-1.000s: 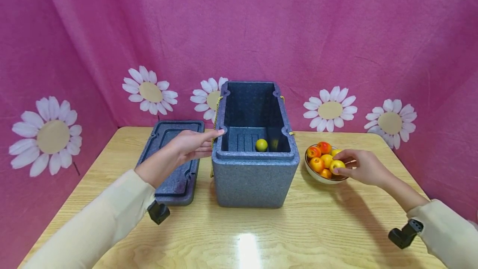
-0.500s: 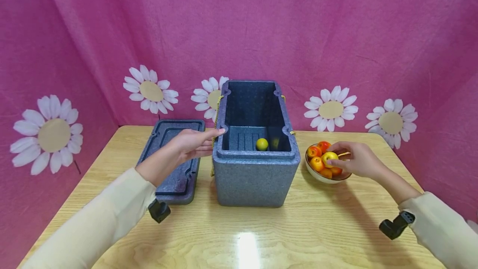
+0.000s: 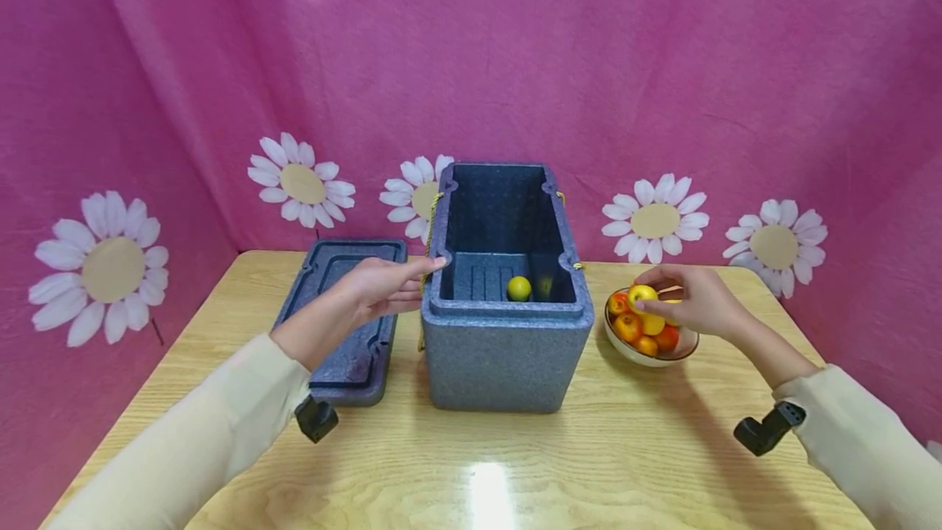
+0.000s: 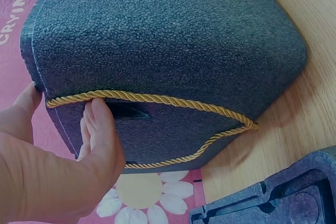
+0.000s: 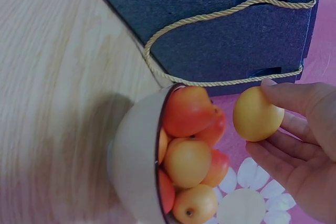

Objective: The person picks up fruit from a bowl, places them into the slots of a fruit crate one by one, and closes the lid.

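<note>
My left hand (image 3: 379,289) holds the near-left rim of a grey foam box (image 3: 500,362), thumb over the edge. In the left wrist view its fingers rest on the outer wall beside a gold rope handle (image 4: 173,102). My right hand (image 3: 695,298) pinches a yellow apple (image 5: 258,114) between thumb and fingertips, raised over a white bowl (image 5: 134,150) with a dark rim. Red-orange and yellow fruits (image 5: 188,162) fill the bowl. One yellow-green round fruit (image 3: 518,289) lies on the box floor, toward the near right.
The box's grey lid (image 3: 346,350) lies on the wooden table (image 3: 412,464) left of the box, partly behind my left forearm. The bowl stands right of the box with bare table between them. A pink curtain (image 3: 471,64) with white flowers hangs behind.
My right hand has lifted the yellow apple off the pile and moved it up and slightly left. My left hand stays at the box rim.
</note>
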A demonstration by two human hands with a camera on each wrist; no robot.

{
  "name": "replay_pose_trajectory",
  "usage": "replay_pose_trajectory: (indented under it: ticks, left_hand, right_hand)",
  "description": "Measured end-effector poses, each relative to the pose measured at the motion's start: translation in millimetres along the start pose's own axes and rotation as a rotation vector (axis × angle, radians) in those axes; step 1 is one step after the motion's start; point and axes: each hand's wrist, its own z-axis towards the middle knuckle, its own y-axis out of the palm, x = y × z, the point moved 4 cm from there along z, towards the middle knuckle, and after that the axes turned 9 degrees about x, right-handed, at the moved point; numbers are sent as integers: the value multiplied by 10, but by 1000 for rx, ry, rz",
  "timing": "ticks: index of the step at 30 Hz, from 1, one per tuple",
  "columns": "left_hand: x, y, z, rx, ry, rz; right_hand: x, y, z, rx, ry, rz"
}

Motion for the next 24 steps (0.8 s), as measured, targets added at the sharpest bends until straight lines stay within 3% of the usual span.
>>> replay_pose_trajectory:
  ticks: [7,17,24]
  left_hand:
    - [3,9,-7,4,0,5]
    - [3,3,-10,19,2,24]
    - [0,4,-14,24,1,23]
  right_hand:
    - [-70,2,103,17,-46,-5]
    - [-155,32,287,9,-6,6]
    - [-255,27,443,23,-46,20]
